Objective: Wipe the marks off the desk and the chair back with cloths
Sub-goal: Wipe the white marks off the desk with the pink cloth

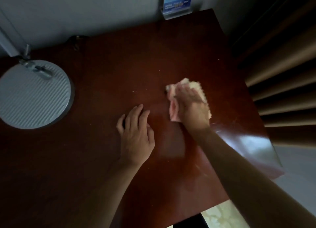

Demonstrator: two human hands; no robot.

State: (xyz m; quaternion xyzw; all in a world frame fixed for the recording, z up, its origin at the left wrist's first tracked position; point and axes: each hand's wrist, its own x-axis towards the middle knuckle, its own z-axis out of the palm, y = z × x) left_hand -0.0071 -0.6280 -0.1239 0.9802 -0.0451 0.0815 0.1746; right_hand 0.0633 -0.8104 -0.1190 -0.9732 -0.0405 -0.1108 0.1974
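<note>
While the right hand [191, 104] presses a pale cloth [174, 111] flat, fingers spread, mid-right on the table [102, 159], left hand [136, 133] resting open, far specks [133, 91] risk being missed.

dim, soft view; glare on the desk [253, 142], wide-angle bowed edges.

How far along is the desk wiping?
In hand: the right hand presses a cloth on the desk while the left hand rests flat beside it. Left: pale specks remain toward the lamp base. No chair back is in view. Nothing clearly finished.
</note>
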